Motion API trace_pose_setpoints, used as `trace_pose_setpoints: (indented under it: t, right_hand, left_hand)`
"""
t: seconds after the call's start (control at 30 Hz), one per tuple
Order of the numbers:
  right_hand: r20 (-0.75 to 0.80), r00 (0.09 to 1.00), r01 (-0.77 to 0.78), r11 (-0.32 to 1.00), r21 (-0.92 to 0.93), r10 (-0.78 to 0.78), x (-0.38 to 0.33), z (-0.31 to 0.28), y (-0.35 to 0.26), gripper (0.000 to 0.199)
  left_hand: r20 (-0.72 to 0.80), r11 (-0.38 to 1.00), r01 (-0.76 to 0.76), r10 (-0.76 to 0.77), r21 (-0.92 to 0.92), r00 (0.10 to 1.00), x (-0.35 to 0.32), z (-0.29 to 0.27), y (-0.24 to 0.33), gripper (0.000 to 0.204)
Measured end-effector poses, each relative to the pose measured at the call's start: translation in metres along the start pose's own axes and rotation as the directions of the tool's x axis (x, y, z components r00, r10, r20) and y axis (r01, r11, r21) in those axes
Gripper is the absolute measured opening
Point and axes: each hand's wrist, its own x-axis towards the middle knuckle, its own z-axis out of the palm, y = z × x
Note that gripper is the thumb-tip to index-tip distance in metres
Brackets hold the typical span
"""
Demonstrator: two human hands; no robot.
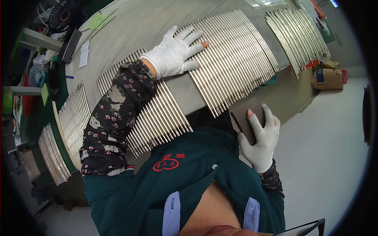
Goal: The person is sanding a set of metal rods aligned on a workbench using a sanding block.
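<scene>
My left hand (170,55), in a white glove with some bare fingertips, lies flat with fingers spread on the left edge of a wide row of thin shiny metal rods (236,55). A second row of metal rods (159,118) passes beneath my left wrist and sleeve, which partly hide it. Off the near right corner of the wide row, my right hand (262,139), also gloved, grips a dark grey-brown flat rectangular pad (245,116). The pad is tilted and apart from the rods; its exact kind I cannot tell.
The rods rest on a grey table (130,29). Another rod row (297,37) is at the far right, and more rows (75,118) stand at the left. A black fan (63,15), a white paper slip (84,54) and a brown sack (327,78) lie around the edges.
</scene>
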Motion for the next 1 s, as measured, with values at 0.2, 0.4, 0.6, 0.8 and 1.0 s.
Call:
trace_pose_setpoints:
  t: [0.2,0.4,0.6,0.8,1.0]
  right_hand:
    - [-0.023,0.999,0.032,0.998,0.056,-0.031,0.002,0.001,0.0,0.059]
    - [-0.123,0.992,0.05,0.996,0.075,-0.041,0.008,0.0,0.019,0.058]
    - [-0.121,0.99,0.083,0.991,0.104,-0.071,0.013,0.007,0.018,0.06]
    - [-0.11,0.989,0.111,0.989,0.093,-0.1,0.002,0.01,0.006,0.062]
    - [-0.019,0.976,0.216,0.976,0.026,-0.216,-0.024,0.017,0.002,0.064]
  left_hand:
    - [-0.221,0.998,0.012,0.003,0.065,0.975,-0.036,-0.011,-0.004,0.076]
    - [-0.029,0.997,0.012,-0.014,-0.07,0.999,-0.133,-0.024,-0.024,0.078]
    - [0.018,0.993,0.057,-0.059,0.099,0.998,-0.124,-0.015,-0.008,0.069]
    - [-0.056,0.995,0.063,-0.058,0.08,0.997,-0.061,-0.002,0.001,0.066]
    - [-0.137,0.996,0.069,-0.06,0.059,0.989,-0.049,-0.001,-0.008,0.07]
